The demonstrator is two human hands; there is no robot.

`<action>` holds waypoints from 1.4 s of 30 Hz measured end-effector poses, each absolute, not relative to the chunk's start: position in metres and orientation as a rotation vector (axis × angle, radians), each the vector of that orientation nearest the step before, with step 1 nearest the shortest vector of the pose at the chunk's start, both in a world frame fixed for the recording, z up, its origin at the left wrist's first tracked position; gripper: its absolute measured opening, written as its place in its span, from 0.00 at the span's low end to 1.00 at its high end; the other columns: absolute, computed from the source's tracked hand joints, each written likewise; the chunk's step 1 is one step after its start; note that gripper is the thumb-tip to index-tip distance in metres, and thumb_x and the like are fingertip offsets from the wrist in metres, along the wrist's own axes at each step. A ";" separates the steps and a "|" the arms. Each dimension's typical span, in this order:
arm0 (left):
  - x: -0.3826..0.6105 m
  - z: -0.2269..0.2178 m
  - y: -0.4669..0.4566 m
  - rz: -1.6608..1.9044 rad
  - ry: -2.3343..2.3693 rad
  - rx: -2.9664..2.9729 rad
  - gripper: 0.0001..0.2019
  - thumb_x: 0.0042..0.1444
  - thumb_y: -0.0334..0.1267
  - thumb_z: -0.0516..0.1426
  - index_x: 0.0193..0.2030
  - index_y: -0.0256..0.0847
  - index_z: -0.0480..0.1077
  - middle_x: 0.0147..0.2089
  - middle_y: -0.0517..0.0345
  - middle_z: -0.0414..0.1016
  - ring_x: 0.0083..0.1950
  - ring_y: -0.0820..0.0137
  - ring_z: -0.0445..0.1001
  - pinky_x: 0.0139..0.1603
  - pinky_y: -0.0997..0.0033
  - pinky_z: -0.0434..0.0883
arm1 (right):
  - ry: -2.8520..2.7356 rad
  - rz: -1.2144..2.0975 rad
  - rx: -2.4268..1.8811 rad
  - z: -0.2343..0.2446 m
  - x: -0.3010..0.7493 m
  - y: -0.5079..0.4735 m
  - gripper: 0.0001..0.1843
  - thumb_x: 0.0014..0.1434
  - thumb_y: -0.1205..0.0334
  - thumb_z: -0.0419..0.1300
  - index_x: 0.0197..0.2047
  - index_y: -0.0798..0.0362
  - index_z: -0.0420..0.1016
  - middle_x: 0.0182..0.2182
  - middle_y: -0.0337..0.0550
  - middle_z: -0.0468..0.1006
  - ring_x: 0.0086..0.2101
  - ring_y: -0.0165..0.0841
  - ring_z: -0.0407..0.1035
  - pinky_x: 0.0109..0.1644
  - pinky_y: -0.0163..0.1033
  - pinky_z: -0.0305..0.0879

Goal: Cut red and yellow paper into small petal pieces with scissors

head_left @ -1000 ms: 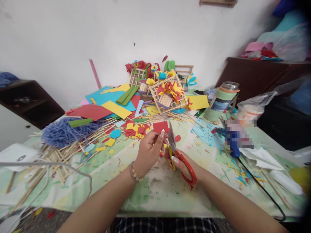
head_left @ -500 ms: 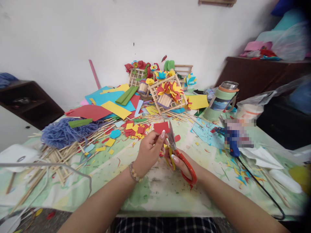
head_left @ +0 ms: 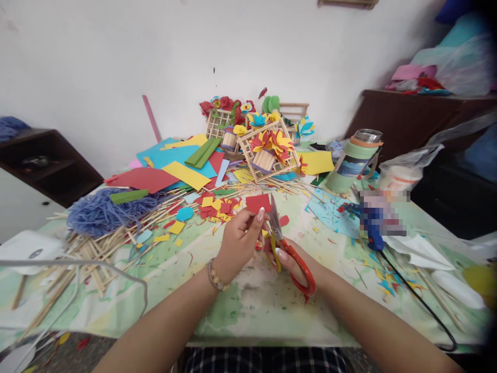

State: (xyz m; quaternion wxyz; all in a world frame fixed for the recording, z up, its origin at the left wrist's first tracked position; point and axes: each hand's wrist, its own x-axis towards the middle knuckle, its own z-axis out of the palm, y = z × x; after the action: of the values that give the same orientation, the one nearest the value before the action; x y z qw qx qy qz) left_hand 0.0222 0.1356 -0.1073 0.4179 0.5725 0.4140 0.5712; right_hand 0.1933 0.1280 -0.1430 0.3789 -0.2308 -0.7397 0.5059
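Red paper cut to a small square piece (head_left: pixel 258 202) sits just above the centre of the frame, held flat toward the camera above the surface (head_left: pixel 248 305). The left hand (head_left: pixel 237 241) has its fingers (head_left: pixel 259 215) clamped on the lower edge of the piece, thumb and forefinger pressed together. Just beside it, the right hand (head_left: pixel 283 261) has its fingers closed through the orange handles of the scissors (head_left: pixel 290 252). The long axis of the scissors runs from the handles at the lower right up to the grey blades, which point toward the top of the frame with a slight lean to the left and meet the right edge of the red piece. How far the blades stand apart cannot be told.

Red and yellow offcuts (head_left: pixel 217 207) lie beyond the hands. A heap of blue yarn (head_left: pixel 101 210) and wooden sticks (head_left: pixel 97 248) fill the left. A stick frame with paper flowers (head_left: pixel 269 147) stands at the upper centre, a green tumbler (head_left: pixel 355 160) at the upper right, and a blue glue gun (head_left: pixel 373 228) at the right.
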 end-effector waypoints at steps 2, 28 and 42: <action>0.022 -0.108 0.136 1.437 1.038 1.448 0.24 0.62 0.61 0.60 0.31 0.40 0.71 0.27 0.59 0.77 0.23 0.76 0.72 0.25 0.76 0.71 | -1.889 1.285 -0.563 -0.145 0.193 0.129 0.28 0.72 0.33 0.49 0.38 0.50 0.66 0.29 0.38 0.66 0.30 0.34 0.60 0.36 0.39 0.64; 0.020 -0.110 0.137 1.434 1.059 1.495 0.24 0.63 0.61 0.60 0.30 0.39 0.72 0.26 0.59 0.77 0.23 0.77 0.72 0.25 0.78 0.70 | -1.891 1.259 -0.634 -0.147 0.198 0.130 0.32 0.70 0.29 0.47 0.36 0.51 0.64 0.29 0.40 0.65 0.29 0.33 0.59 0.31 0.37 0.60; 0.018 -0.107 0.138 1.411 1.035 1.480 0.25 0.61 0.62 0.61 0.31 0.39 0.74 0.27 0.57 0.79 0.22 0.76 0.73 0.24 0.78 0.71 | -1.890 1.280 -0.677 -0.143 0.202 0.133 0.34 0.67 0.25 0.48 0.34 0.51 0.65 0.26 0.37 0.64 0.27 0.32 0.60 0.29 0.36 0.61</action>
State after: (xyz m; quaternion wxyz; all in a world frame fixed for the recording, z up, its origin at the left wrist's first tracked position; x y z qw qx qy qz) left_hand 0.0182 0.1379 -0.1070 0.4124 0.5884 0.4114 0.5608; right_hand 0.2018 0.1326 -0.1430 0.3715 -0.2639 -0.7370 0.4992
